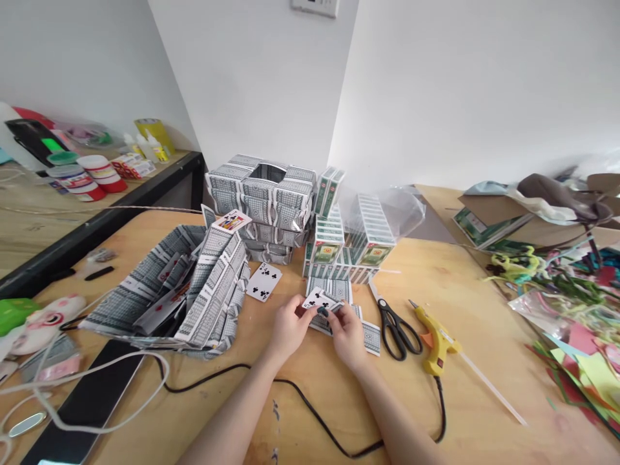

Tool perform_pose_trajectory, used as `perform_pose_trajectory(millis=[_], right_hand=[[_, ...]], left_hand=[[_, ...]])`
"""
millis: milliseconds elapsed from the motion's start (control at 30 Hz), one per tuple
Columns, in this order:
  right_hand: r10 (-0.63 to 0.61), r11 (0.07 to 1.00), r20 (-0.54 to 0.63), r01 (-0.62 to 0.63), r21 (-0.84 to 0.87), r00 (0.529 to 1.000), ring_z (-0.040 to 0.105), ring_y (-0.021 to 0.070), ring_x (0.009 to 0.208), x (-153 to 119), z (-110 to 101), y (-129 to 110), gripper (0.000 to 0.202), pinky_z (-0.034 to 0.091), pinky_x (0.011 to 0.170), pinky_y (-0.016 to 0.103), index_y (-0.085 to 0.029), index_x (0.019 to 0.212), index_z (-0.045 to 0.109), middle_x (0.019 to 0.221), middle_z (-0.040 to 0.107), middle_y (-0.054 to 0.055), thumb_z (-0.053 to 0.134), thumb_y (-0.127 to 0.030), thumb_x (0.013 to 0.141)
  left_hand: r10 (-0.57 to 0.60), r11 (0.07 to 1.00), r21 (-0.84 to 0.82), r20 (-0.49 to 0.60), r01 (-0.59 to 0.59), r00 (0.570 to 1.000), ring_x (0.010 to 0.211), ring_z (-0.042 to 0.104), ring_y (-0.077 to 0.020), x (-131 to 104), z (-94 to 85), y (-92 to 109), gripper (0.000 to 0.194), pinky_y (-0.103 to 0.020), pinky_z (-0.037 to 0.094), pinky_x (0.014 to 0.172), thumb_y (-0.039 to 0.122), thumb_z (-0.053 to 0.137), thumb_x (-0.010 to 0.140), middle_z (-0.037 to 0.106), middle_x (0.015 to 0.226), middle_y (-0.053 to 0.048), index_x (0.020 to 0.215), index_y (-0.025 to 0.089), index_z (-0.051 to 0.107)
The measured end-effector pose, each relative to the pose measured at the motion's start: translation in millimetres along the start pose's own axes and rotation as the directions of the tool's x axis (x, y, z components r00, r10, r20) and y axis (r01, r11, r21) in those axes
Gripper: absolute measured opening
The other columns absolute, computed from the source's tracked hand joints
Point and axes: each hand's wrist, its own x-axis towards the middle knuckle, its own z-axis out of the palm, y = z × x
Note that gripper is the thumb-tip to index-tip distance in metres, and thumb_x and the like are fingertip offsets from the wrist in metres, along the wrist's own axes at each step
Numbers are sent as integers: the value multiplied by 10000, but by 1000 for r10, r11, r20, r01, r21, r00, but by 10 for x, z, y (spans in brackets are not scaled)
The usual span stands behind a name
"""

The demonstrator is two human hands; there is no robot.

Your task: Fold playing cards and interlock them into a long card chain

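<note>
Between my two hands is a playing card (318, 298) with black club marks, face up. My left hand (290, 323) pinches its left edge, and my right hand (347, 328) grips its right side. Beneath and around them, patterned card backs (371, 337) lie on the table. Another club card (264, 281) rests face up to the left of my hands. Further left stands an open box made of folded cards (213, 290), with loose cards inside. A larger card-built box (264, 194) with an opening in its top is behind.
Stacked card packs (371, 236) stand behind my hands. Black-handled scissors (397, 329) and a yellow glue gun (438, 342) lie to the right. A black cable (310, 403) crosses beneath my forearms. Colourful scraps (581, 368) cover the far right.
</note>
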Motion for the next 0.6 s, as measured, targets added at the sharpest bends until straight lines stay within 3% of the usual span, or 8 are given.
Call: perform_pose_trajectory(millis=[167, 267, 333, 433, 500, 600], right_hand=[[40, 999, 32, -41, 32, 999, 348, 88, 479, 13, -13, -20, 267, 300, 452, 212, -193, 607, 367, 527, 373, -56, 538, -337, 753], [51, 997, 48, -53, 48, 998, 391, 99, 485, 5, -14, -38, 241, 329, 457, 217, -180, 622, 439, 516, 413, -44, 569, -351, 731], [32, 997, 23, -33, 64, 999, 443, 117, 526, 0, -16, -55, 197, 371, 489, 229, -166, 793, 532, 573, 482, -23, 575, -347, 728], [-30, 995, -24, 32, 90, 999, 526, 154, 686, 8, -37, -87, 380, 439, 634, 285, -191, 1086, 512, 846, 588, 51, 561, -343, 741], [-75, 995, -30, 77, 59, 997, 537, 175, 760, 22, -61, -104, 333, 436, 712, 322, -205, 1063, 558, 920, 595, 68, 530, -351, 765], [-73, 997, -22, 73, 19, 997, 539, 176, 683, 27, -77, -118, 235, 436, 657, 319, -193, 858, 642, 728, 598, 45, 502, -366, 786]], left_hand=[[21, 998, 60, -44, -18, 999, 485, 389, -86, -6, 8, 16, 285, -196, 278, 474, 392, 512, 711, 433, 510, 49, 564, 172, 405], [20, 999, 28, -17, -20, 1000, 476, 345, -78, 17, -26, 16, 306, -193, 255, 469, 368, 526, 700, 367, 487, 64, 535, 174, 357], [13, 1000, -11, 23, -13, 1000, 475, 339, -75, 37, -57, 8, 311, -191, 254, 469, 362, 535, 691, 358, 483, 66, 527, 172, 352], [0, 998, -57, 76, 4, 997, 476, 354, -74, 63, -98, -18, 309, -187, 264, 472, 363, 548, 683, 385, 485, 64, 525, 166, 369], [-10, 996, -83, 95, 18, 995, 479, 372, -76, 74, -112, -38, 293, -185, 273, 471, 360, 550, 687, 410, 491, 60, 539, 163, 391], [-4, 987, -161, 80, 16, 997, 506, 414, -84, 81, -104, -58, 232, -181, 310, 481, 344, 534, 710, 450, 538, 50, 607, 164, 430]])
